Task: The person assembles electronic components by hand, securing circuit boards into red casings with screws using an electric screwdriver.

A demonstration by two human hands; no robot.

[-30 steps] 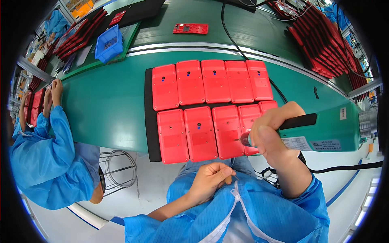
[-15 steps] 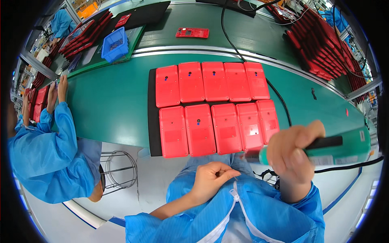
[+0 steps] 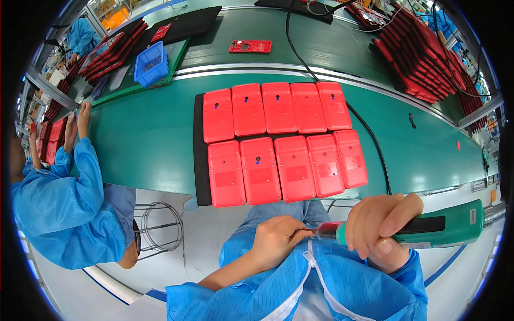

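Observation:
My right hand is wrapped round a green electric screwdriver, held level with its tip toward the left. In front of my jacket, my left hand pinches thumb and forefinger at that tip. What lies between those fingers is too small to make out. Beyond both hands, two rows of red plastic cases lie flat on a black board. Several cases show small dark holes. Neither hand touches them.
A black cable runs over the green table to the right of the cases. At the back left stands a blue bin of small parts. Stacked red cases are at the far right. A co-worker sits at the left.
My right hand has brought the screwdriver down, so its tip meets my left fingertips. My left hand has stayed nearly still, still pinched. The view has shifted slightly.

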